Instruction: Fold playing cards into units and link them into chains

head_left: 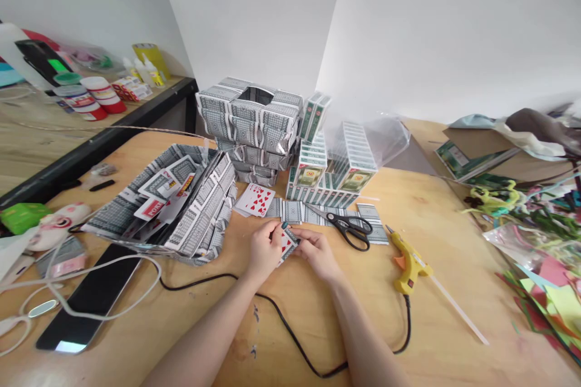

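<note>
My left hand (264, 249) and my right hand (318, 252) meet over the wooden table (290, 320), both pinching one folded playing card (287, 242) with red pips showing. Just beyond my hands lie a face-up red heart card (256, 199) and a row of folded card pieces (299, 211). Black scissors (351, 227) rest to the right of them. A yellow glue gun (408, 263) lies further right, its black cord running under my arms.
A box woven from cards (252, 118) stands at the back, a flat woven card tray (177, 205) to the left, stacked card packs (333, 169) to the right. A phone (91, 296) with white cable lies front left. Coloured paper scraps (544, 254) crowd the right edge.
</note>
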Action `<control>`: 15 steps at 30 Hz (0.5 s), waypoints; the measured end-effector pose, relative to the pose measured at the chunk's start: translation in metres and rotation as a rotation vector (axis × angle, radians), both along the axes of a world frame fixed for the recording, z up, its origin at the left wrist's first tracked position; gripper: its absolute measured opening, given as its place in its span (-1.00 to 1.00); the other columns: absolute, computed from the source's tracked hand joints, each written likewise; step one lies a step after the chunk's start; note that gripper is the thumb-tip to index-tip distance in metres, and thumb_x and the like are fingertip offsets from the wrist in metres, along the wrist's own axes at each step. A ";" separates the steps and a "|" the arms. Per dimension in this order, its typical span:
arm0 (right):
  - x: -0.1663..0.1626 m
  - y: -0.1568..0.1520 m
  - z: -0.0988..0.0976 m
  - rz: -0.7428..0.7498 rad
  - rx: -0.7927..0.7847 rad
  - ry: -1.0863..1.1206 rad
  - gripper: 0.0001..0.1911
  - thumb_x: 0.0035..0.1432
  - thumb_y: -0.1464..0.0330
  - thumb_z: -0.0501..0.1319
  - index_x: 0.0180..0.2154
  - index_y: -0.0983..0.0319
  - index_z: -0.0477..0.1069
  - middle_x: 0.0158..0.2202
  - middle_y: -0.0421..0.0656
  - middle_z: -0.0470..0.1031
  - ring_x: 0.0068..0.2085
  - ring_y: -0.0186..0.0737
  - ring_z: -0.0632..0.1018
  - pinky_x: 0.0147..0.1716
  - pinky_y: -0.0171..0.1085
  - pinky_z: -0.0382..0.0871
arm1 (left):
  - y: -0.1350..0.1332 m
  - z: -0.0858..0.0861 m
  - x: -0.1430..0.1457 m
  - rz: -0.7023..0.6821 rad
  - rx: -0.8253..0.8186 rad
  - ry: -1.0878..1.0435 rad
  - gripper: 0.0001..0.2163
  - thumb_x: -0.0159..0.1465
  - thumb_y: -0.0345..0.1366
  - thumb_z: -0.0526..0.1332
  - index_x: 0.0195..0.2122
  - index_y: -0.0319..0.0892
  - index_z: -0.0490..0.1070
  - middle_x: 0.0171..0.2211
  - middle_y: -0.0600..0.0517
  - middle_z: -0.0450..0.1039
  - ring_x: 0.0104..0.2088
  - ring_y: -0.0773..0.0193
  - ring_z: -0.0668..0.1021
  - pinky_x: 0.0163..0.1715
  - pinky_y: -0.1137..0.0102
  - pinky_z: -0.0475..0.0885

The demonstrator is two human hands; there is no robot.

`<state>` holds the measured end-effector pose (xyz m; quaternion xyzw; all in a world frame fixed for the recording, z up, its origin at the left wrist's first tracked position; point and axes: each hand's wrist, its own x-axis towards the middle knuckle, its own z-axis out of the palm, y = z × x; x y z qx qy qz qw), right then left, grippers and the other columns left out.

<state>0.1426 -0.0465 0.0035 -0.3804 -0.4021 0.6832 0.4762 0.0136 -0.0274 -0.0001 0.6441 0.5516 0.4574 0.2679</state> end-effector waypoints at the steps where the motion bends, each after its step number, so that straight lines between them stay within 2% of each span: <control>1: 0.000 0.000 0.000 0.011 -0.001 0.021 -0.72 -0.07 0.39 0.16 -0.24 0.18 0.50 -0.30 -0.17 0.54 -0.35 -0.22 0.53 -0.30 -0.19 0.41 | 0.000 0.001 -0.001 -0.003 -0.002 -0.007 -0.80 0.20 -0.34 0.02 -0.46 -0.19 0.41 -0.49 0.04 0.50 -0.46 0.32 0.52 -0.43 0.48 0.38; 7: 0.000 0.000 0.003 -0.076 0.062 -0.061 -0.75 0.04 0.28 0.17 -0.24 0.21 0.47 -0.30 -0.13 0.53 -0.35 -0.20 0.54 -0.30 -0.18 0.43 | -0.001 0.004 -0.002 0.000 0.066 -0.011 -0.82 0.22 -0.34 0.02 -0.36 -0.19 0.40 -0.41 0.02 0.51 -0.38 0.30 0.53 -0.36 0.46 0.40; 10: 0.002 0.000 0.001 -0.233 0.187 -0.274 -0.77 0.08 0.25 0.15 -0.30 0.24 0.47 -0.35 -0.11 0.53 -0.35 -0.18 0.53 -0.30 -0.19 0.42 | 0.000 0.006 -0.002 -0.037 0.160 -0.006 -0.82 0.24 -0.37 -0.01 -0.34 -0.18 0.39 -0.39 0.01 0.50 -0.34 0.32 0.52 -0.30 0.45 0.41; 13: 0.006 0.000 -0.002 -0.468 0.371 -0.573 -0.81 0.11 0.30 0.13 -0.32 0.22 0.47 -0.37 -0.10 0.52 -0.33 -0.17 0.51 -0.29 -0.18 0.40 | 0.001 0.007 -0.002 -0.129 0.255 0.020 -0.82 0.24 -0.40 0.00 -0.29 -0.17 0.39 -0.34 0.00 0.50 -0.29 0.33 0.52 -0.25 0.44 0.41; 15: 0.008 0.000 -0.003 -0.540 0.526 -0.732 -0.82 0.12 0.34 0.11 -0.34 0.21 0.48 -0.37 -0.10 0.51 -0.29 -0.16 0.49 -0.25 -0.16 0.37 | 0.001 0.008 -0.003 -0.163 0.290 0.043 -0.84 0.23 -0.40 0.04 -0.27 -0.16 0.41 -0.33 0.00 0.50 -0.27 0.32 0.53 -0.23 0.44 0.42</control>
